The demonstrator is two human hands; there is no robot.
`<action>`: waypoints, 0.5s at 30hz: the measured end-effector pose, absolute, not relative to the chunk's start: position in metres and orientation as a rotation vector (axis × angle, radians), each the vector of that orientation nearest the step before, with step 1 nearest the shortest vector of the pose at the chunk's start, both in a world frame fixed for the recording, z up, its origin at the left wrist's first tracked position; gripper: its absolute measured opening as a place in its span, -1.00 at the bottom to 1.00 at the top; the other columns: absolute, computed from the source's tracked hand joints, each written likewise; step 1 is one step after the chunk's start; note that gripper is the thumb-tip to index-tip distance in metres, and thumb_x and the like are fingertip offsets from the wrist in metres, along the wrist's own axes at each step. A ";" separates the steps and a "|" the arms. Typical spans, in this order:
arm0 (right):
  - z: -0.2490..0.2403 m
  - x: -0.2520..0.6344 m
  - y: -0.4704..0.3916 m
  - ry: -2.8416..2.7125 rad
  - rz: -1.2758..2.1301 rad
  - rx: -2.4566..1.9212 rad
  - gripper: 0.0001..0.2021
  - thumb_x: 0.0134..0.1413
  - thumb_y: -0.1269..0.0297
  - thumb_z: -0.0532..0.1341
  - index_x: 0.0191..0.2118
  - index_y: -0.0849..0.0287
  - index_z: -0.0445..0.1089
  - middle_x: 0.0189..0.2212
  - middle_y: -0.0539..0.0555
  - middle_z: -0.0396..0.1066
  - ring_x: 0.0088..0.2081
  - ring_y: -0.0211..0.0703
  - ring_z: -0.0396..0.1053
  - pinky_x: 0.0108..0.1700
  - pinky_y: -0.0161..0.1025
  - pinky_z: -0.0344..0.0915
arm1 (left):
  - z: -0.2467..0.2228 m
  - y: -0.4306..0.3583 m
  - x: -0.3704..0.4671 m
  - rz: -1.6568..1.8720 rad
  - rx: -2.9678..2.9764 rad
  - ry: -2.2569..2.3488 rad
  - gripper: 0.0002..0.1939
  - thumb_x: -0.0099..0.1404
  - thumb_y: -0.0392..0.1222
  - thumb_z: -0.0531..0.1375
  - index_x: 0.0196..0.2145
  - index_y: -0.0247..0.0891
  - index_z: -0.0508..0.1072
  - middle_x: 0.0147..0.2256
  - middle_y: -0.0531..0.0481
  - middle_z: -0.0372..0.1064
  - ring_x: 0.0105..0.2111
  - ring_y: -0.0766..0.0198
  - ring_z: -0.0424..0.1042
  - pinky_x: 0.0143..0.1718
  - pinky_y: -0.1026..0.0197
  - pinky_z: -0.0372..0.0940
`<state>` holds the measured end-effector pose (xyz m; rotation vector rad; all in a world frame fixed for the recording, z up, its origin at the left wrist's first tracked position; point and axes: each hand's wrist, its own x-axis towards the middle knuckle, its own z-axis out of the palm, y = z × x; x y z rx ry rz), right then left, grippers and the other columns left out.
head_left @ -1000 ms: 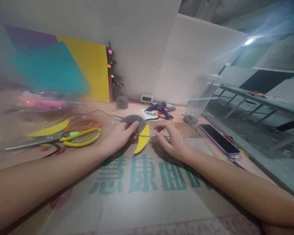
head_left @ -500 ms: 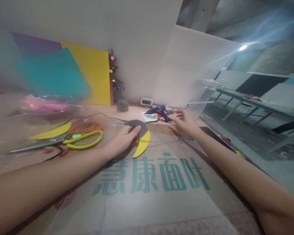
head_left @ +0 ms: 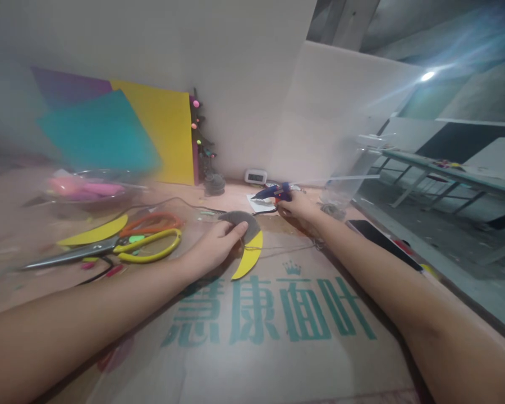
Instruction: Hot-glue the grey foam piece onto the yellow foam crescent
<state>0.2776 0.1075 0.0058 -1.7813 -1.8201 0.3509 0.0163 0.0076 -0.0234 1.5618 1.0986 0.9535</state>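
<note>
My left hand (head_left: 225,240) pinches a crescent-shaped cutout (head_left: 252,255), grey on its upper part and yellow at its lower tip. A thin string (head_left: 284,247) runs across the cutout and off to the right. At the back of the table my right hand (head_left: 299,206) is closed around the handle of a dark blue glue gun (head_left: 273,192). The gun's nozzle points left over a small white paper (head_left: 258,203). My right palm faces away, so part of the grip is hidden.
Orange-and-yellow-handled scissors (head_left: 149,255) lie left, beside another yellow crescent (head_left: 96,231). Behind them stands a clear bowl (head_left: 88,188) with pink pieces. Coloured sheets (head_left: 172,134) lean on the wall near a small clock (head_left: 256,177). A dark flat phone-like object (head_left: 382,244) lies right.
My right hand has moved left and closed on the glue gun's handle. My left hand keeps the crescent in nearly the same place; the whole view has shifted slightly.
</note>
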 end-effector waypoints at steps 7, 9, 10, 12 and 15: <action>0.022 0.279 0.096 -1.724 0.324 -1.719 -0.83 -0.02 0.30 0.22 -0.27 0.22 0.43 -0.44 0.11 0.50 -0.41 -0.13 0.40 -0.38 -0.27 0.26 | -0.023 0.008 0.017 0.980 1.573 1.068 -0.51 0.28 0.23 0.10 -0.54 -0.24 0.34 -0.62 0.07 0.31 -0.61 0.33 0.28 -0.57 0.28 0.11; 0.027 0.281 0.090 -1.704 0.342 -1.688 -0.81 0.02 0.25 0.22 -0.26 0.23 0.44 -0.48 0.10 0.50 -0.43 -0.15 0.41 -0.39 -0.29 0.26 | -0.024 0.009 0.016 0.977 1.571 1.069 -0.51 0.28 0.24 0.10 -0.54 -0.24 0.33 -0.63 0.07 0.32 -0.61 0.31 0.30 -0.56 0.27 0.12; 0.029 0.282 0.086 -1.696 0.355 -1.676 -0.80 0.05 0.21 0.22 -0.27 0.24 0.45 -0.52 0.09 0.49 -0.45 -0.16 0.40 -0.40 -0.29 0.26 | -0.025 0.009 0.016 0.976 1.570 1.069 -0.51 0.28 0.24 0.11 -0.54 -0.24 0.33 -0.63 0.07 0.32 -0.60 0.31 0.30 -0.56 0.27 0.13; 0.030 0.283 0.075 -1.688 0.388 -1.657 -0.75 0.10 0.13 0.20 -0.33 0.24 0.46 -0.59 0.08 0.46 -0.48 -0.17 0.39 -0.41 -0.29 0.25 | -0.025 0.008 0.016 0.976 1.564 1.064 -0.52 0.28 0.23 0.10 -0.54 -0.23 0.33 -0.64 0.07 0.31 -0.60 0.30 0.30 -0.57 0.27 0.13; 0.030 0.282 0.052 -1.685 0.439 -1.639 -0.71 0.13 0.09 0.17 -0.37 0.22 0.47 -0.62 0.07 0.43 -0.48 -0.16 0.41 -0.40 -0.28 0.27 | -0.021 0.007 0.015 0.981 1.577 1.063 -0.55 0.28 0.20 0.11 -0.53 -0.23 0.34 -0.62 0.09 0.29 -0.60 0.31 0.27 -0.57 0.27 0.11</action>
